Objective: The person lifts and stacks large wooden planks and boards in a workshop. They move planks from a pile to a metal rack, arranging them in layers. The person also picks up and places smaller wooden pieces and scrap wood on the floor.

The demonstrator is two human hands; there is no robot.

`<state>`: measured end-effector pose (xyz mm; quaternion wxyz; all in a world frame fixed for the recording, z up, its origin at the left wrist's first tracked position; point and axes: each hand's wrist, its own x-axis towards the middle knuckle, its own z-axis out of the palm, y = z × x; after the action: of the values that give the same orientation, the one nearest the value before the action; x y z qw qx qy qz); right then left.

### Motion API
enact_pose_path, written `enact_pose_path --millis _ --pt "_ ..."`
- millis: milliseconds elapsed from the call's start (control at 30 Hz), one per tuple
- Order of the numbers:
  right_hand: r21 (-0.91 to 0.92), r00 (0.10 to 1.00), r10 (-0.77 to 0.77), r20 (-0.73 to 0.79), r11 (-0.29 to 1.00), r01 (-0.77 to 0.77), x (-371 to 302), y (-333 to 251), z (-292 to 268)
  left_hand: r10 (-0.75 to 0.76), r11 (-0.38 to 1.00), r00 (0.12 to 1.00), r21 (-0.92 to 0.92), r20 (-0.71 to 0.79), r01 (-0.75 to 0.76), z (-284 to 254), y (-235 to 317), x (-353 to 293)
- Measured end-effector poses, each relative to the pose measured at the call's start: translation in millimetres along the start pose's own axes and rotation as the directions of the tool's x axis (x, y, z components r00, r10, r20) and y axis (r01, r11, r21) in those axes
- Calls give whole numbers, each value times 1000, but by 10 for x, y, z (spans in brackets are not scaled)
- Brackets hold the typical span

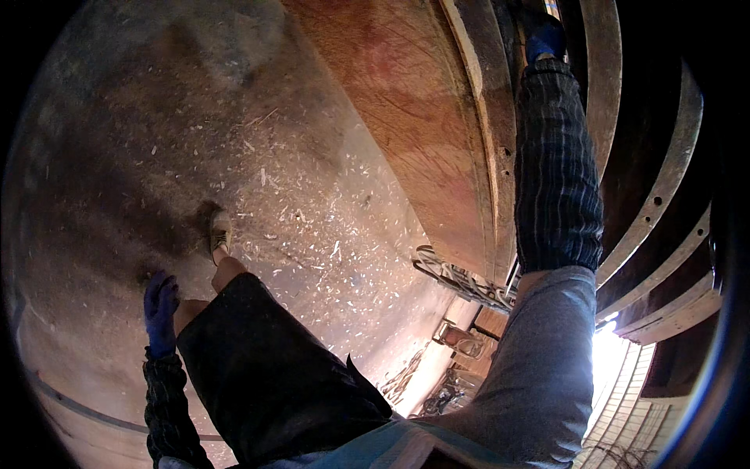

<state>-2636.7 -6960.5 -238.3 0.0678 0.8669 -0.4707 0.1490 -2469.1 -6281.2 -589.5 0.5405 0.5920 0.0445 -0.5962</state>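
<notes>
My right arm, in a dark striped sleeve cover, stretches up along a rack of long bars. At its end my right hand [545,39], in a blue glove, is among the dark bars near the top edge. Its fingers are lost in shadow, so I cannot tell whether it grips anything. Beside that arm stands a large reddish-brown board [391,94] with a rough, pale edge strip [474,70]. My left hand [162,309], also blue-gloved, hangs at my side by my leg. Its fingers are loosely bent and slightly apart, with nothing visible in them.
Several long bars with bolt holes, such as this one [655,205], line the right side. Pale wood chips [336,250] litter the concrete floor. Coiled hose or cable [461,280] lies by the board's lower end. A wooden chair-like frame [461,341] and clutter stand beyond.
</notes>
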Motion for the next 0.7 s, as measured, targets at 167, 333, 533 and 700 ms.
enact_pose_path --millis 167,333,533,700 --pt "-39 998 -49 -35 998 47 12 5 4 -4 1000 1000 10 3 4 65 81 19" --pt "-86 993 -100 -67 992 94 30 32 -29 56 990 998 132 9 -57 -55 -43 44" --pt "-176 970 -209 -127 967 185 131 -30 48 132 969 991 208 8 -131 -218 -429 42" --pt "-362 891 -424 -164 866 345 385 421 98 -2 1000 998 -2 -62 2 -83 -384 -3"
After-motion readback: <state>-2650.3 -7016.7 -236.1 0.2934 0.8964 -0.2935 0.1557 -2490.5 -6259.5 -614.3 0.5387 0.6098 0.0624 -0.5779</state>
